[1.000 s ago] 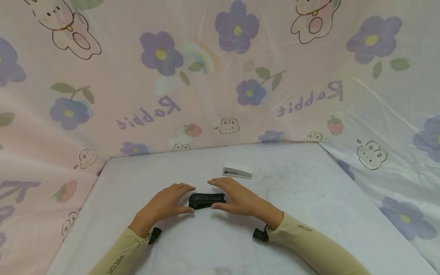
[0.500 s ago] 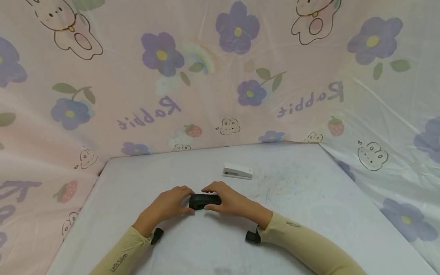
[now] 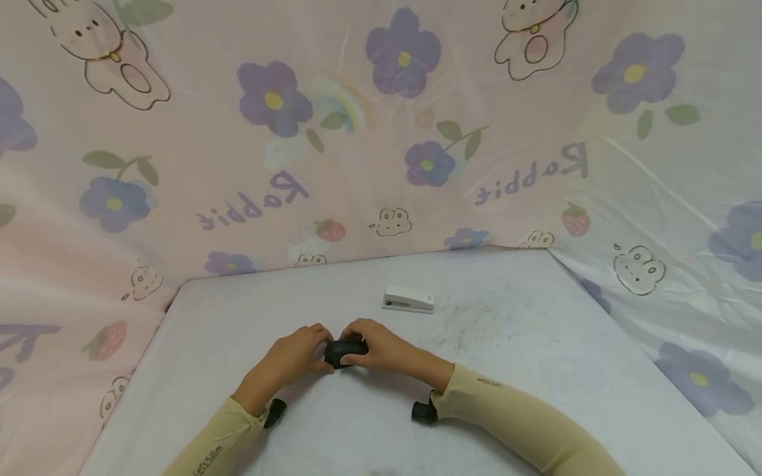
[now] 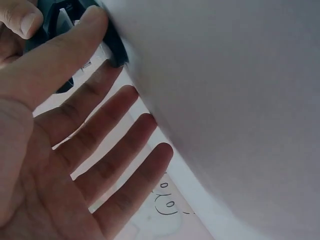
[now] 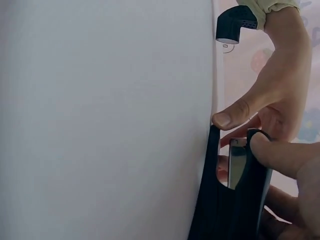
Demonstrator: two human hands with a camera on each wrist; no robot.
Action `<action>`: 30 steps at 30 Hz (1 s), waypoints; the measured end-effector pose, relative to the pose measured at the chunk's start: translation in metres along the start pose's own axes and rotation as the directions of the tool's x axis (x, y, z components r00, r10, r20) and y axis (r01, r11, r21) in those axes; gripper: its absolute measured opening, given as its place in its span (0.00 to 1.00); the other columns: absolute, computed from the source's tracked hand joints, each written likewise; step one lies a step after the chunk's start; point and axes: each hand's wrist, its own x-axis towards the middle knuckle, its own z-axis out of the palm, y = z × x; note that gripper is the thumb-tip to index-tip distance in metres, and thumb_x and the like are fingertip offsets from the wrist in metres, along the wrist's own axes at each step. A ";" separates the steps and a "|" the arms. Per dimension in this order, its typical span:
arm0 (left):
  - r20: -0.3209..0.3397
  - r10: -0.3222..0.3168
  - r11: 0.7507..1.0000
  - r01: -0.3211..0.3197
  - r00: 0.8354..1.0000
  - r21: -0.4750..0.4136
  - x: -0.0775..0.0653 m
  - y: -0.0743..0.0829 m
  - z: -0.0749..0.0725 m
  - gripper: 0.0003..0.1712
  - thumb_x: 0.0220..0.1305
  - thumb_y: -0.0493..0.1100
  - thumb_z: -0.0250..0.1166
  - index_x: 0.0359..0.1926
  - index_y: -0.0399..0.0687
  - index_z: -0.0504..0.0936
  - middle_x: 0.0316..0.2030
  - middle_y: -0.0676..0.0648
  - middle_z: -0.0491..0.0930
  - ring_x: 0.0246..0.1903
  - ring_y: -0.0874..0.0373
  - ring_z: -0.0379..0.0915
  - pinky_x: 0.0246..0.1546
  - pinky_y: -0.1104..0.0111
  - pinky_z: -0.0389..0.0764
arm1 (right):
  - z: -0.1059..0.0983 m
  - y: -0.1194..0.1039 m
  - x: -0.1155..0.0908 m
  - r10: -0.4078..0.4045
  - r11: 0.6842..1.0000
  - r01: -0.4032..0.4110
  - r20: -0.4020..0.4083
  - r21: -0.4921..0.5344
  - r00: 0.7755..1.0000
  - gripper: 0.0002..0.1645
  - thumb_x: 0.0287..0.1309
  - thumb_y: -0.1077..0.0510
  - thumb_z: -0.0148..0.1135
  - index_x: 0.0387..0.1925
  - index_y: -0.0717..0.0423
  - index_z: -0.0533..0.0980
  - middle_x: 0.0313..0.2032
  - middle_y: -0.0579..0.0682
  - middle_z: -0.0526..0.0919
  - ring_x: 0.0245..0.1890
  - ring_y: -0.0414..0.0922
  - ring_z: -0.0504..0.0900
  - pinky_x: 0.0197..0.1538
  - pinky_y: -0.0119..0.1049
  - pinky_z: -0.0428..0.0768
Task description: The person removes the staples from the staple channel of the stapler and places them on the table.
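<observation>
A black stapler (image 3: pixel 337 352) lies on the white table between both hands. The same stapler (image 5: pixel 227 210) appears in the right wrist view, with a gap between its upper arm and base at the left-hand end. My right hand (image 3: pixel 381 347) grips its body, the thumb on one side and the fingers on the other. My left hand (image 3: pixel 292 357) is around the other end; in the left wrist view this hand (image 4: pixel 65 135) has straight, spread fingers, with thumb and index fingertip at the stapler's end. Whether the left thumb presses on it is hard to tell.
A white stapler (image 3: pixel 408 299) stands behind the hands on the white table (image 3: pixel 506 396). Patterned curtain cloth (image 3: pixel 345 152) rises behind and at both sides. A black wrist camera (image 3: pixel 424 412) sits under the right sleeve, and another wrist camera (image 3: pixel 275 413) under the left.
My right hand has moved left along the black stapler and now grips it, covering more of its body. My left hand has stayed around the stapler's left end, shifting only slightly.
</observation>
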 end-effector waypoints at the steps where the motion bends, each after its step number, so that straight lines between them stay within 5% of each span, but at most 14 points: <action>1: -0.002 -0.003 1.000 0.003 1.000 0.008 0.000 0.000 0.000 0.26 0.54 0.50 0.86 0.51 0.49 0.86 0.52 0.50 0.83 0.52 0.49 0.82 0.46 0.50 0.86 | 0.000 -0.001 0.000 0.005 1.000 -0.005 0.005 -0.004 1.000 0.22 0.68 0.51 0.76 0.58 0.54 0.81 0.51 0.47 0.84 0.51 0.40 0.79 0.56 0.34 0.76; 11: -0.008 -0.041 0.999 0.041 0.999 0.027 -0.002 0.004 0.003 0.26 0.52 0.49 0.87 0.50 0.49 0.86 0.49 0.50 0.83 0.49 0.48 0.82 0.43 0.49 0.86 | 0.001 -0.005 0.002 0.043 0.999 -0.043 0.007 0.013 0.999 0.21 0.67 0.50 0.77 0.56 0.54 0.86 0.47 0.46 0.84 0.46 0.36 0.76 0.50 0.31 0.75; 30: -0.019 -0.057 0.997 0.058 0.998 0.048 0.000 0.013 0.002 0.27 0.53 0.48 0.86 0.52 0.49 0.86 0.47 0.51 0.83 0.48 0.49 0.83 0.40 0.50 0.86 | 0.000 -0.002 -0.003 0.109 0.992 -0.107 -0.022 0.072 0.994 0.22 0.67 0.50 0.77 0.57 0.54 0.85 0.50 0.46 0.84 0.49 0.39 0.79 0.55 0.36 0.76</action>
